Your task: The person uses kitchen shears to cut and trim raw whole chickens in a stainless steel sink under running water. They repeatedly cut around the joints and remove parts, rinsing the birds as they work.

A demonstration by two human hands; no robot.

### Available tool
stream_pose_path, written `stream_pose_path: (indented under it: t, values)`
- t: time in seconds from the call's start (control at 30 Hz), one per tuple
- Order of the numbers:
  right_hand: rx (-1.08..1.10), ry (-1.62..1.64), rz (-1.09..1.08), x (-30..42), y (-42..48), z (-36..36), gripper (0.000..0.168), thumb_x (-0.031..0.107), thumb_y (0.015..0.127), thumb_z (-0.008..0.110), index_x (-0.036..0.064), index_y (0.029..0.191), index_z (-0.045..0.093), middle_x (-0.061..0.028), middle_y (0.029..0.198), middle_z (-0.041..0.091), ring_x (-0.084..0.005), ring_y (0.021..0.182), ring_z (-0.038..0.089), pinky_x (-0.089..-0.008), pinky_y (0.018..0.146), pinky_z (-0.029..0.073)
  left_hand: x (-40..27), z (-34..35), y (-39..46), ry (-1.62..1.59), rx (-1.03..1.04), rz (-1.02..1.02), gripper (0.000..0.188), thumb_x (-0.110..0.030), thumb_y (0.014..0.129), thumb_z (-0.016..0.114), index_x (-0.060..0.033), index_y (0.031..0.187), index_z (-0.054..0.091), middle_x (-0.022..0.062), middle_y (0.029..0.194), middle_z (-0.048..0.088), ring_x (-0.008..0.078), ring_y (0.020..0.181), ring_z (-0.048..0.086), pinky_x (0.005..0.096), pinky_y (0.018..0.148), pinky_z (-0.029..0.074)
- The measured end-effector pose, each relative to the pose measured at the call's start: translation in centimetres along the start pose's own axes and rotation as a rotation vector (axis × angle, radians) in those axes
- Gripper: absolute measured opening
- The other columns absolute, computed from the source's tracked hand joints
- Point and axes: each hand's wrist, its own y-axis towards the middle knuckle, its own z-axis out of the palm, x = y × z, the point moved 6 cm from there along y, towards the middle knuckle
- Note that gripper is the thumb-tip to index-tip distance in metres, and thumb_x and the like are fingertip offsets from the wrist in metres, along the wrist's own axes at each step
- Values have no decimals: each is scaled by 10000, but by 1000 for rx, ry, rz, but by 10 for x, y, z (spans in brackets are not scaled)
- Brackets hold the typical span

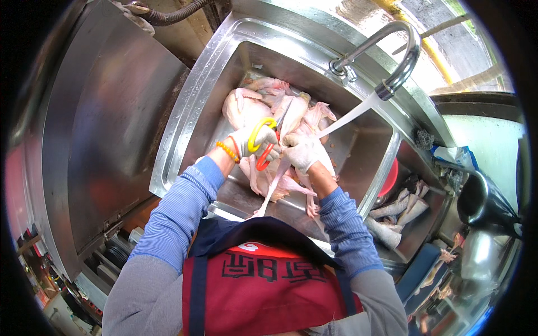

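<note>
Several plucked raw chickens (248,110) lie heaped in the steel sink basin (361,145), some of their legs and feet pointing towards me. My left hand (244,142), in a whitish glove, holds scissors (254,135) with one yellow and one red handle loop. Their blades point away from me, over the chickens. My right hand (301,153), also gloved, has its fingers curled on a chicken near its leg, close beside the scissors. Exactly which part it grips is hidden. Water (352,116) streams from the tap down beside my right hand.
The curved chrome tap (410,59) arches over the basin's far right. A second basin to the right holds pale grey fish-like pieces (395,209) and a red bowl (389,178). A dark pot (475,199) and blue container (416,266) stand further right. A steel panel (117,109) rises at left.
</note>
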Motion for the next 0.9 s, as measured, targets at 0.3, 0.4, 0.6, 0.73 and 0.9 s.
stream_pose_path:
  t: [0.3, 0.4, 0.6, 0.73, 0.9]
  values:
    - [-10, 189, 18, -7, 1, 28, 152, 51, 721, 570, 82, 802, 695, -111, 647, 625, -207, 594, 601, -327, 570, 457, -22, -142, 75, 1135, -1002, 1055, 133, -195, 531, 720, -139, 641, 670, 43, 631, 623, 232, 607, 593, 419, 602, 374]
    - [29, -85, 54, -20, -8, 20, 138, 85, 723, 588, 97, 815, 689, -119, 660, 618, -249, 624, 609, -351, 587, 461, -38, -80, 64, 1295, -1000, 840, 116, -168, 558, 708, -108, 647, 662, 57, 628, 622, 225, 591, 590, 393, 577, 396]
    - [-80, -187, 48, -25, -19, 27, 108, 114, 724, 574, 129, 782, 664, -132, 664, 595, -302, 651, 602, -403, 605, 455, -77, 23, -1, 1708, -863, 619, 90, -115, 614, 684, -45, 658, 645, 84, 623, 621, 212, 559, 584, 343, 528, 439]
    - [-151, 80, -1, -2, -26, 10, 84, 128, 735, 572, 106, 732, 653, -136, 648, 584, -303, 637, 601, -409, 599, 455, -59, 21, -2, 975, -520, 396, 85, -85, 692, 605, -46, 765, 585, 54, 656, 552, 153, 584, 496, 277, 541, 459]
    - [-144, -54, 11, -22, -30, 35, 160, 176, 728, 597, 44, 640, 622, -154, 646, 584, -301, 629, 598, -406, 591, 452, -13, 30, -29, 287, -272, 168, 165, -26, 719, 604, 10, 878, 584, 126, 667, 614, 201, 535, 589, 298, 504, 494]
